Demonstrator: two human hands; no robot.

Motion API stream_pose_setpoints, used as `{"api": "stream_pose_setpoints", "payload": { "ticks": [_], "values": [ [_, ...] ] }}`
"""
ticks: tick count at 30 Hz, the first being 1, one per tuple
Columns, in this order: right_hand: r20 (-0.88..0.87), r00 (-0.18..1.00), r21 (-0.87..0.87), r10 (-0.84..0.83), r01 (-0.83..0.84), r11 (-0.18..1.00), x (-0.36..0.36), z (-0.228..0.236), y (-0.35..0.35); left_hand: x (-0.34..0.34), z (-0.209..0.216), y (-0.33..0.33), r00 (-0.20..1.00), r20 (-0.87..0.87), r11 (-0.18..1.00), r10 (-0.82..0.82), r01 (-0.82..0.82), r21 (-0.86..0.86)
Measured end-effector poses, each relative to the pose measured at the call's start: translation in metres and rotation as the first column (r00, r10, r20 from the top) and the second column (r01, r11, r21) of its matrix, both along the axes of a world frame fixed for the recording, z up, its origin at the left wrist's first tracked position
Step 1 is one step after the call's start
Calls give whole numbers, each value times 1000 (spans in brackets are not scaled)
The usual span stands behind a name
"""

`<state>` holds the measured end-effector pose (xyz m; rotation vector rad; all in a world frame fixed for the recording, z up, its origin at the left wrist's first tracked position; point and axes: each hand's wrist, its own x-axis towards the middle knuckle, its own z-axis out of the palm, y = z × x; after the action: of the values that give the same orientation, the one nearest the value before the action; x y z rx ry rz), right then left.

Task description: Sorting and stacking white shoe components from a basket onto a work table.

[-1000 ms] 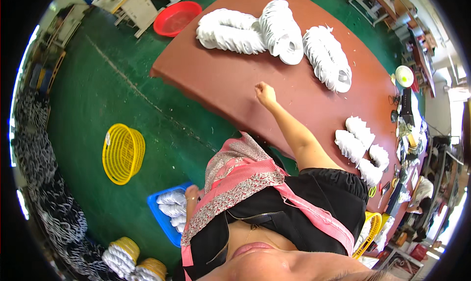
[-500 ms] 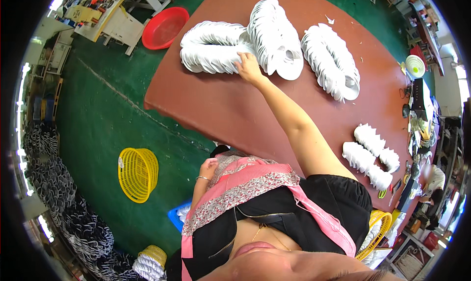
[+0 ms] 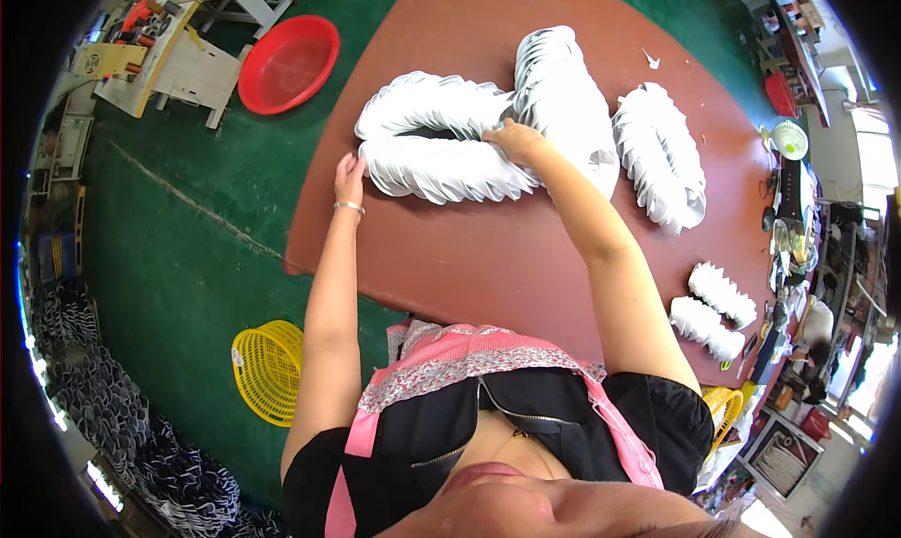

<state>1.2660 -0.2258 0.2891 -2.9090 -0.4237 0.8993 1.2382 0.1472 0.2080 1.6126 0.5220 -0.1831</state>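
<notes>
A near row of overlapping, thin white curved pieces [image 3: 441,174] lies on the brown table. My left hand [image 3: 350,179] is at its left end, fingers stretched out and touching or almost touching the outermost pieces. At the row's right end, my right hand [image 3: 519,142] bends its fingers over the upper side and grips it. A far row of the same pieces [image 3: 432,104] lies behind, parallel, joining it near the right. Just right of my right hand stands a thick, tall bundle of white pieces [image 3: 563,92].
Further right on the brown table [image 3: 422,256] are another white bundle [image 3: 662,153] and smaller white rolls [image 3: 718,299]. A red basin [image 3: 289,64] and a yellow basket [image 3: 267,374] stand on the green floor to the left. Dark piles [image 3: 122,416] line the lower left.
My left hand has risen from beside my apron to the left end of the near row. My right hand stays on that row, fingers now more bent. The whole view has shifted slightly.
</notes>
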Motion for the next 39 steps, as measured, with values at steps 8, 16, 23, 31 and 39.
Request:
{"api": "stream_pose_setpoints", "payload": {
  "ticks": [8, 16, 23, 31, 39],
  "values": [
    [238, 971, 49, 35, -48, 998, -52, -3, 7, 5, 3, -2, 980, -154, 991, -128, 134, 26],
    [213, 975, 348, 70, -143, 927, -211, 11, 24, -206, 10, 33, 915, -396, 973, -78, -16, -229],
    [226, 965, 456, -133, 16, 890, -323, 7, 25, -236, 27, 71, 912, -410, 990, -33, -25, -136],
    [229, 942, 505, -244, 100, 857, -332, 1, 28, -167, 29, 27, 968, -93, 964, -233, 243, 107],
    [203, 928, 528, -313, 166, 833, -337, -1, 28, -158, 36, 20, 916, 25, 881, -400, 377, 286]
  ]
}}
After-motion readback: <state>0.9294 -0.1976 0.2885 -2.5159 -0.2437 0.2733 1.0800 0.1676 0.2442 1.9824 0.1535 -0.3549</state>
